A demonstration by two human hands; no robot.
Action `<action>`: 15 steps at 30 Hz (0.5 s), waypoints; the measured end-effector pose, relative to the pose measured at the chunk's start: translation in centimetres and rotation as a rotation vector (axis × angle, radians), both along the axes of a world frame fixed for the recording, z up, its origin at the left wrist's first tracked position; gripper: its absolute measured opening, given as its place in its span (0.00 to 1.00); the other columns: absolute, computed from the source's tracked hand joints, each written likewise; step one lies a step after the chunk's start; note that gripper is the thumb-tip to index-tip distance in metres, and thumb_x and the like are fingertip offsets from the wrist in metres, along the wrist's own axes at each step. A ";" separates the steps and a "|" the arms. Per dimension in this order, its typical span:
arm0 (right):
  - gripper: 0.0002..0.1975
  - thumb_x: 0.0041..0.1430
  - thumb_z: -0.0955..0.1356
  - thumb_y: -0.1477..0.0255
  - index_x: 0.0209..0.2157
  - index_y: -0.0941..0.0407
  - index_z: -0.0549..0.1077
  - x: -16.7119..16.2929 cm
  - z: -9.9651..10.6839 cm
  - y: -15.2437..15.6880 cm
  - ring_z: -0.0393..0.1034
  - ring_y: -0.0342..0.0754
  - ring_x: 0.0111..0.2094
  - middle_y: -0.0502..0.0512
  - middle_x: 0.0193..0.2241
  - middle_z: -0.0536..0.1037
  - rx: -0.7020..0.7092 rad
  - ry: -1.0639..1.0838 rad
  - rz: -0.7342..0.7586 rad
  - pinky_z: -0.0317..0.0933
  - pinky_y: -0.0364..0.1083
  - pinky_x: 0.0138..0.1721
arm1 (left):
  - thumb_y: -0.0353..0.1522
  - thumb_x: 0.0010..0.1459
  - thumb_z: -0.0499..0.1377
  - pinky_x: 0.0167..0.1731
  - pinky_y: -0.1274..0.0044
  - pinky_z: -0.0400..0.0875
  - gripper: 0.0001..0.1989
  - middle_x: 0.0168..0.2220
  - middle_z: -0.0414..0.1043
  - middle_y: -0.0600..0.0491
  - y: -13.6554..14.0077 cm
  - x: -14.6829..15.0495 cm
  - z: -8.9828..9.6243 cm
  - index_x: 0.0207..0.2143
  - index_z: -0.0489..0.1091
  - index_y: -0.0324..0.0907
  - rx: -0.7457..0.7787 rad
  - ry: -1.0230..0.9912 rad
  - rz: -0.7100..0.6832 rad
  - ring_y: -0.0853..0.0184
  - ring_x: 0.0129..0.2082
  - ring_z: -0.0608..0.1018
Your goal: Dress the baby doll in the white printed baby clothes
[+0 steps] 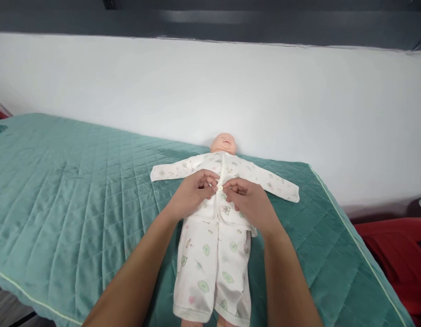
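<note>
A baby doll [224,142] lies on its back, dressed in a white printed jacket [251,169] and matching white trousers [203,268]. Both sleeves stretch out to the sides. At the middle of the jacket front, my left hand [195,190] and my right hand [248,200] pinch the fabric on either side of a pale button [220,188]. The fingers of each hand are closed on the jacket's front edges. Another button [225,166] sits higher up, near the collar. My fingers partly cover the jacket front.
A green quilted cover [77,190] spreads under the doll, its piped edge running down at the right. Behind it stands a white wall [183,86] with a dark band above. A red object [397,259] is beyond the right edge.
</note>
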State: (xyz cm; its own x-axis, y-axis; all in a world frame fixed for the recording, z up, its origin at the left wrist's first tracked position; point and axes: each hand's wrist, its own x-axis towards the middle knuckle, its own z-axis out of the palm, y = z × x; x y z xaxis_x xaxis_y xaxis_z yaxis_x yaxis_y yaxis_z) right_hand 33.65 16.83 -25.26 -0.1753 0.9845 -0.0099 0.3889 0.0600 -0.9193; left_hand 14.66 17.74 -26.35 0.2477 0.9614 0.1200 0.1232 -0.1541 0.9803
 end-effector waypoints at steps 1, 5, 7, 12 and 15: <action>0.07 0.57 0.67 0.66 0.35 0.50 0.77 0.0 0.0 0.0 0.61 0.42 0.23 0.46 0.24 0.72 0.001 -0.002 0.001 0.57 0.43 0.26 | 0.34 0.56 0.61 0.32 0.77 0.67 0.12 0.34 0.72 0.55 0.0 -0.1 0.1 0.44 0.72 0.43 0.000 0.003 -0.001 0.72 0.28 0.71; 0.08 0.57 0.66 0.66 0.36 0.49 0.77 0.2 -0.1 0.1 0.61 0.42 0.24 0.45 0.25 0.70 0.028 -0.024 0.037 0.57 0.44 0.27 | 0.34 0.55 0.61 0.32 0.77 0.68 0.12 0.34 0.72 0.55 0.1 -0.1 0.2 0.43 0.73 0.43 0.003 0.032 0.015 0.72 0.28 0.72; 0.08 0.58 0.66 0.65 0.37 0.49 0.77 0.2 -0.2 0.2 0.61 0.42 0.23 0.45 0.25 0.70 0.039 -0.022 0.048 0.57 0.44 0.27 | 0.34 0.54 0.61 0.32 0.77 0.68 0.13 0.33 0.72 0.55 0.1 -0.1 0.1 0.43 0.73 0.43 0.002 0.043 0.014 0.72 0.27 0.72; 0.09 0.60 0.65 0.65 0.36 0.49 0.77 0.0 -0.3 0.2 0.60 0.42 0.22 0.45 0.24 0.70 0.057 -0.017 0.043 0.56 0.44 0.25 | 0.31 0.52 0.60 0.30 0.78 0.67 0.14 0.31 0.73 0.56 0.1 0.0 0.1 0.43 0.74 0.43 0.014 0.073 0.036 0.72 0.27 0.72; 0.09 0.60 0.65 0.65 0.35 0.48 0.77 -0.2 -0.3 0.2 0.60 0.42 0.22 0.45 0.22 0.69 0.080 -0.031 0.032 0.57 0.44 0.26 | 0.30 0.52 0.60 0.29 0.78 0.66 0.12 0.29 0.73 0.56 0.1 0.0 0.1 0.42 0.74 0.44 0.025 0.103 0.069 0.71 0.26 0.72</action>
State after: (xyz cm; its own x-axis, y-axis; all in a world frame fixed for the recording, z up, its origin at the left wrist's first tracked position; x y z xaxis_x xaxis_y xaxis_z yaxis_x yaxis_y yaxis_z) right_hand 33.44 17.00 -25.61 -0.2075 0.9762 0.0627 0.4138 0.1457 -0.8986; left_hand 14.62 17.80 -26.20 0.1929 0.9736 0.1217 0.2345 -0.1662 0.9578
